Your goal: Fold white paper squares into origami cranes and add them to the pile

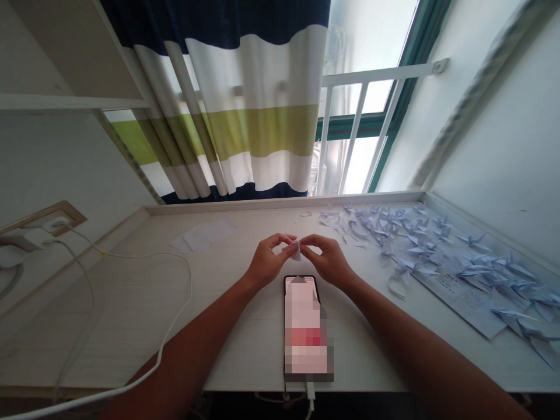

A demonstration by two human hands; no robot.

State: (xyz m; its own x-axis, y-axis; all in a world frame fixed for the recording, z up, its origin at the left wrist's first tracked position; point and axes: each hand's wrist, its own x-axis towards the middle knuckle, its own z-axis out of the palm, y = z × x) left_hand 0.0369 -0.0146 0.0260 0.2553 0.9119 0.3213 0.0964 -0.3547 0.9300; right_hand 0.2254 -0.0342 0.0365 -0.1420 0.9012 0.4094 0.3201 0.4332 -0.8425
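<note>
The left hand and right hand meet above the table, each pinching the same small folded paper between thumb and fingertips. It sits in the middle, just beyond the top edge of the phone; gripping it from both sides probably keeps so slight a piece steady while its creases are worked. The phone lies flat between the forearms, likely so its screen can be seen without reaching, and a charging plug enters its near end. To the left, flat paper slips lie near the table's back, seemingly within the left hand's reach; to the right, folded paper pieces spread in a heap, apparently kept clear of the working spot, some resting on a printed sheet. Counted: one paper in the fingers, one phone, one printed sheet; the slips overlap, perhaps three, and the folded pieces run to dozens, too tangled to number. Farther out, one white cable loops across the left side, and one striped curtain hangs beyond the table.
</note>
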